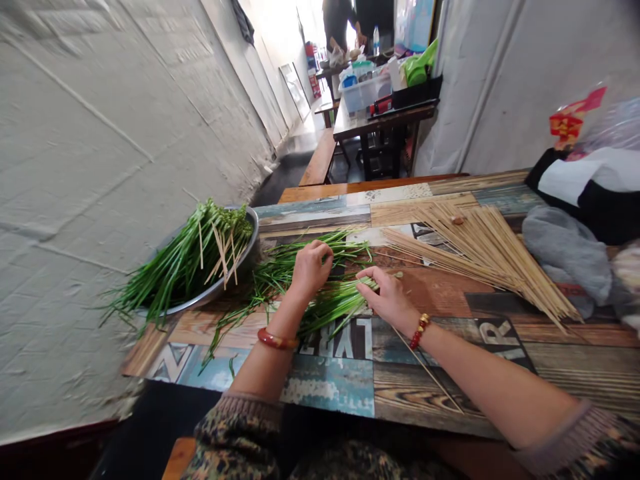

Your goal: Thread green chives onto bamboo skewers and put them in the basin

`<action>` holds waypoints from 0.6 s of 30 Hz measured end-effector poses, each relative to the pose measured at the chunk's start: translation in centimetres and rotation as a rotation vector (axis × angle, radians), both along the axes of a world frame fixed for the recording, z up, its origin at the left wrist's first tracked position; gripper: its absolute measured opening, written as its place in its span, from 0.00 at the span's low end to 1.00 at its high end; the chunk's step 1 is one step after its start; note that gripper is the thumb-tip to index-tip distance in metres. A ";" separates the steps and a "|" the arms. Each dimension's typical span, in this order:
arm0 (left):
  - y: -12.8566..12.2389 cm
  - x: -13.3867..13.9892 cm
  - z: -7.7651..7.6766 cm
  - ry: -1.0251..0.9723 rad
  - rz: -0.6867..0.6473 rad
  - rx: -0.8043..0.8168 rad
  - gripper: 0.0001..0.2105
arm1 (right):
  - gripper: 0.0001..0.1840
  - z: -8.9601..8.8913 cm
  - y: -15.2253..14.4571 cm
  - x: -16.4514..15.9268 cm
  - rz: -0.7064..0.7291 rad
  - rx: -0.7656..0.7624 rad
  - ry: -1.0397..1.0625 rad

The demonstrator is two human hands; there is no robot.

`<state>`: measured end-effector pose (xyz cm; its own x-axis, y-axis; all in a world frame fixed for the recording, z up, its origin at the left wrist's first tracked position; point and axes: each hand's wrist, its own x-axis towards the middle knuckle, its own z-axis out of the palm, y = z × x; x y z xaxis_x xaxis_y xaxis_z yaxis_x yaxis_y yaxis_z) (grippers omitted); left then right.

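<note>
My left hand [313, 263] is closed in a pinch above loose green chives [345, 252]. Whatever sits between its fingertips is too small or hidden to make out. To its right, my right hand [387, 293] curls its thumb and fingers around the pale ends of a chive bunch [330, 310] lying on the table. A thin wooden skewer [430, 371] comes out from under this hand toward the table's front edge; its other end is hidden. A large fan of bare skewers [495, 250] lies further right.
At the left stands a metal bowl [254, 230] heaped with chives and skewered bunches [223, 250]. Clear plastic bags [567, 250] and a black bag [600, 217] lie at the right. Behind are a bench [320, 157], another table with a plastic bin [367, 93], and a person [340, 23].
</note>
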<state>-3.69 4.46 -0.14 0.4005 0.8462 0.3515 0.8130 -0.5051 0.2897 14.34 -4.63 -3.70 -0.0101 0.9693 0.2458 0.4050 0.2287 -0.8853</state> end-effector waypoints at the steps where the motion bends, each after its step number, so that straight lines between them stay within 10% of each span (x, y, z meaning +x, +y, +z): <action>1: -0.3 0.2 0.1 -0.090 -0.034 -0.054 0.06 | 0.09 0.1 0.0 0.0 -0.001 -0.004 0.010; 18: -3.6 2.3 -0.8 -0.634 -0.109 -0.579 0.08 | 0.14 0.3 0.0 0.3 -0.019 -0.098 0.093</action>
<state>-1.37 0.84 -0.89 0.3643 0.9292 0.0616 0.3667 -0.2039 0.9077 14.62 -4.60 -3.44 0.0268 0.9885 0.1486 0.3232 0.1321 -0.9371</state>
